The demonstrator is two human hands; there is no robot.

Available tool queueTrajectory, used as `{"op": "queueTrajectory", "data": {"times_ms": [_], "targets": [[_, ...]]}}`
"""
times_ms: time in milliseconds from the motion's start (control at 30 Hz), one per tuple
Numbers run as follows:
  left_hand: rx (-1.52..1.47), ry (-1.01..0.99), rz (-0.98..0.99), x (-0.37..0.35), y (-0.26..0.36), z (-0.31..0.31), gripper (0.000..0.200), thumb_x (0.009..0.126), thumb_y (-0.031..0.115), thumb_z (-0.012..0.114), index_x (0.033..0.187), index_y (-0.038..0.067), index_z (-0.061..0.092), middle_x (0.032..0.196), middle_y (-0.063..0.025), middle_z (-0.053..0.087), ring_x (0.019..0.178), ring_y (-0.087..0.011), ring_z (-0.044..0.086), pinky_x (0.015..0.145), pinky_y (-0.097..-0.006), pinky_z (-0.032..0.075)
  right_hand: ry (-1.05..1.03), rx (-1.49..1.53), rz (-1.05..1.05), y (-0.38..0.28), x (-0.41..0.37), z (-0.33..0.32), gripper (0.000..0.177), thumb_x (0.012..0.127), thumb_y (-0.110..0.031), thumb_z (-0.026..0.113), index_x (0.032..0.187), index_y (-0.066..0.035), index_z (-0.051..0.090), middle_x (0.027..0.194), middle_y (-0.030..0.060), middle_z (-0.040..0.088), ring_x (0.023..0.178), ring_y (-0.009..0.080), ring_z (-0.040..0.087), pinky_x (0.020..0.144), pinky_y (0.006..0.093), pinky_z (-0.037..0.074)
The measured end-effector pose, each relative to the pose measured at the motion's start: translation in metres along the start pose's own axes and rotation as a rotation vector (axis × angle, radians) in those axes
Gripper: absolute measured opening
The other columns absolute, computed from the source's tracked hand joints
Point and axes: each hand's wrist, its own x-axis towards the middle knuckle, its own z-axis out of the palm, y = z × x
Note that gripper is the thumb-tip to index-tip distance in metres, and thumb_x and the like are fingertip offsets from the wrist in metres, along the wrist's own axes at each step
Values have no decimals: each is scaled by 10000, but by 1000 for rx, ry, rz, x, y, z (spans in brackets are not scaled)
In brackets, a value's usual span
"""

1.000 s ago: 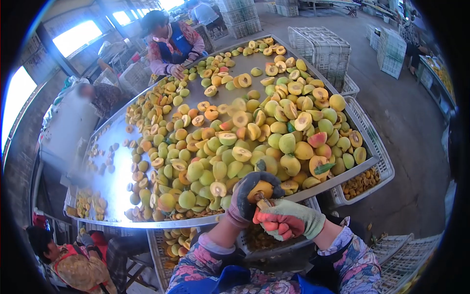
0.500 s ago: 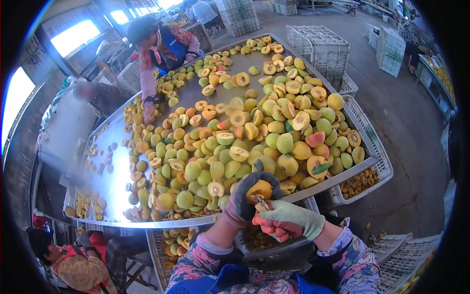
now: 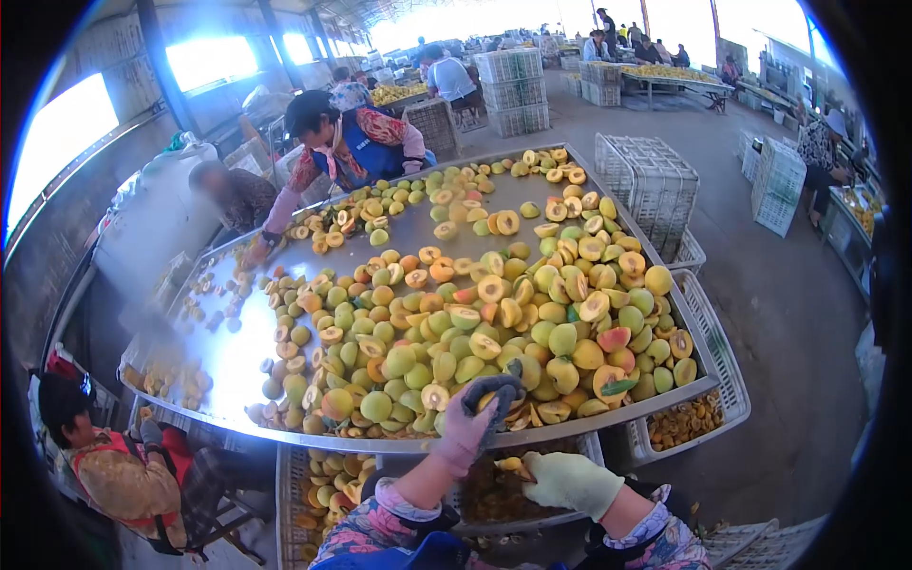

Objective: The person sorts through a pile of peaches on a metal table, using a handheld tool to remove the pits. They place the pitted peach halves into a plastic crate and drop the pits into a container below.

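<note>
My left hand (image 3: 469, 424), in a pink and dark grey glove, is over the near edge of a metal table (image 3: 408, 443). Its fingers curl round a piece of apricot (image 3: 486, 401), mostly hidden by the glove. Lower and to the right, my right hand (image 3: 572, 484) is closed in a pale green glove above a crate (image 3: 560, 518). A small yellow fruit piece (image 3: 514, 465) shows at its fingertips; whether a tool is also in that grip is hidden. Whole and halved apricots (image 3: 560, 339), green, yellow and reddish, are heaped on the table beyond both hands.
A crate of apricot pieces (image 3: 332, 475) stands below the table at left, another crate (image 3: 731, 380) at right. White stacked crates (image 3: 651, 190) stand past the right corner. One person (image 3: 356, 142) reaches over the far left side; another (image 3: 123, 465) sits at lower left.
My hands were together round an apricot; now they are apart, the right one lower and the left still gripping a piece. The view has tilted up. The person across has reached farther left.
</note>
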Motion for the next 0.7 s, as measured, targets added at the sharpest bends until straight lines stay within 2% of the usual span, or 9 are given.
{"op": "queueTrajectory", "data": {"times_ms": [133, 200, 267, 367, 433, 467, 533, 567, 700], "targets": [[394, 101, 203, -30, 16, -40, 197, 926, 67, 640, 1085, -46, 661, 973, -88, 702, 907, -162, 668, 861, -284, 520, 18, -335, 277, 16, -6, 11, 350, 856, -297, 552, 1075, -30, 612, 911, 186, 709, 864, 384, 688, 750, 497, 534], [528, 218, 213, -57, 42, -55, 174, 920, 37, 629, 1070, -40, 674, 957, -85, 707, 875, -159, 671, 838, -278, 524, 80, -323, 227, 14, -16, 1, 339, 847, -288, 564, 1066, -37, 626, 905, 185, 709, 854, 388, 686, 766, 483, 537], [708, 313, 110, -78, 23, -134, 184, 899, 25, 643, 1070, -32, 677, 972, -91, 710, 874, -144, 672, 830, -269, 525, 64, -206, 78, 18, -22, -3, 320, 849, -269, 566, 1064, -42, 635, 900, 160, 719, 852, 366, 697, 765, 482, 545], [997, 377, -186, -112, 52, -167, 230, 875, 76, 683, 1089, -7, 671, 1020, -126, 703, 921, -201, 682, 867, -305, 527, 145, -304, 115, 39, -8, 20, 295, 845, -266, 572, 991, -16, 628, 857, 179, 707, 839, 373, 690, 731, 472, 546], [1610, 407, -481, -123, 47, -188, 361, 872, 296, 706, 1137, 53, 666, 1134, -166, 655, 1050, -320, 629, 921, -394, 496, 234, -403, 212, 31, -11, 17, 307, 844, -291, 583, 920, 2, 632, 822, 207, 692, 814, 387, 680, 700, 462, 545], [1610, 411, -467, -115, 48, -197, 361, 872, 296, 706, 1137, 53, 666, 1134, -166, 655, 1050, -320, 629, 921, -394, 496, 246, -407, 212, 31, -12, 11, 307, 844, -291, 583, 920, 2, 632, 822, 207, 692, 814, 387, 680, 700, 462, 545], [1502, 316, 16, -98, 54, -194, 429, 864, 356, 711, 1161, 55, 646, 1201, -187, 613, 1130, -358, 573, 972, -432, 461, 272, -215, 3, 35, -17, 2, 319, 857, -307, 595, 906, 3, 649, 810, 193, 701, 792, 367, 696, 687, 462, 553], [1320, 311, 24, -81, 58, -179, 389, 871, 348, 706, 1143, 75, 660, 1156, -167, 635, 1112, -348, 585, 963, -429, 468, 274, -145, -23, 33, -19, -3, 349, 859, -327, 608, 892, 17, 648, 798, 205, 696, 774, 370, 695, 688, 464, 553], [1226, -9, 243, -6, 79, -103, 330, 887, 282, 698, 1138, 70, 663, 1111, -146, 653, 1071, -314, 609, 947, -393, 479, 319, -197, 257, 22, -26, -13, 377, 867, -359, 606, 930, 10, 640, 801, 225, 678, 820, 401, 673, 746, 467, 536]]}}
